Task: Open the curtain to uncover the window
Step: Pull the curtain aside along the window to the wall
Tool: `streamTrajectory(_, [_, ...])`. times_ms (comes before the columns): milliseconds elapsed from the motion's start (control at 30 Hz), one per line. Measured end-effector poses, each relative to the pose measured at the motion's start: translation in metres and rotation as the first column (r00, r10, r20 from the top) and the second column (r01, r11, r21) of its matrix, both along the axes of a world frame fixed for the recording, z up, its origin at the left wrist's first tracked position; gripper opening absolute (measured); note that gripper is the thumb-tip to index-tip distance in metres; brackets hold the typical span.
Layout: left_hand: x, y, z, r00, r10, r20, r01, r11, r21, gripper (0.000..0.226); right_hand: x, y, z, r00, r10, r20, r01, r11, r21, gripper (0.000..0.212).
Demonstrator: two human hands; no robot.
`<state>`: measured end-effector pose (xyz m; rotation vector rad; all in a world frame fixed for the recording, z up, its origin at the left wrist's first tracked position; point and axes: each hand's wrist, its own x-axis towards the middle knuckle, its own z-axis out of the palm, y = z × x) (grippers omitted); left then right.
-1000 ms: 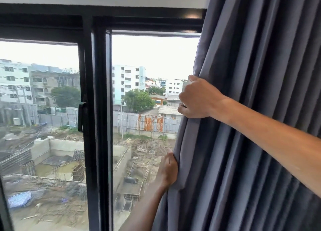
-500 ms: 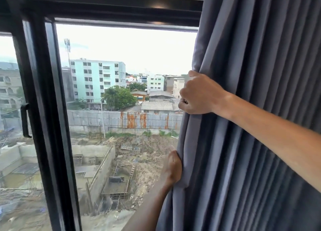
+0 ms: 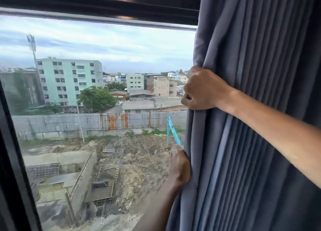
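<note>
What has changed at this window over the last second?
The view swung right: the dark window frame slid from mid-picture to the left side, so more glass and a blue machine arm outside now show. The right hand and, lower, the left hand kept gripping the grey curtain edge throughout.

A grey-blue pleated curtain (image 3: 251, 109) hangs bunched at the right of a black-framed window (image 3: 97, 3), its glass largely uncovered, overlooking a building site.
</note>
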<state>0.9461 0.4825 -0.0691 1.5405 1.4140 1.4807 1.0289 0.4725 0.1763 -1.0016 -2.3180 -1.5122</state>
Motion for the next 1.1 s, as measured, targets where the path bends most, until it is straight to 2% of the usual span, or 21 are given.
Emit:
streamTrajectory(67, [0.01,0.001,0.001,1.0,-0.021,-0.011,0.021,1.0,-0.001,0.051,0.013,0.002,0.0,1.0,-0.012,-0.026,0.012,1.0,-0.007,0.03])
streamTrajectory(133, [0.02,0.003,0.002,0.995,-0.052,-0.081,0.053,0.999,0.006,0.055,0.026,0.005,0.001,0.997,-0.016,-0.073,0.013,0.999,-0.032,0.031])
streamTrajectory(233, [0.037,0.004,0.005,0.989,-0.131,-0.063,0.132,0.991,0.024,0.071,0.046,0.007,0.002,0.991,-0.008,-0.133,0.002,0.999,-0.048,0.033])
streamTrajectory(367, [0.056,0.005,0.01,0.983,-0.151,-0.104,0.16,0.983,0.085,0.077,0.073,0.012,0.001,0.977,-0.057,-0.205,0.05,0.998,-0.038,0.031])
streamTrajectory(500, [0.073,0.001,0.015,0.962,-0.216,-0.169,0.243,0.956,0.165,0.062,0.099,0.012,0.002,0.963,-0.037,-0.268,0.031,0.999,-0.029,0.039])
streamTrajectory(567, [0.082,-0.002,0.017,0.952,-0.23,-0.201,0.266,0.947,0.178,0.057,0.112,0.012,0.001,0.952,-0.078,-0.297,0.071,0.997,-0.034,0.038])
streamTrajectory(667, [0.099,-0.008,0.02,0.938,-0.277,-0.207,0.313,0.934,0.172,0.057,0.134,0.015,0.001,0.924,-0.16,-0.348,0.157,0.987,-0.037,0.038])
streamTrajectory(833, [0.125,-0.011,0.027,0.914,-0.332,-0.233,0.374,0.911,0.171,0.059,0.165,0.013,0.004,0.905,-0.2,-0.375,0.202,0.979,-0.035,0.039])
streamTrajectory(1100, [0.155,-0.009,0.035,0.912,-0.334,-0.239,0.384,0.9,0.205,0.063,0.204,0.017,0.011,0.859,-0.272,-0.434,0.277,0.959,-0.053,0.041])
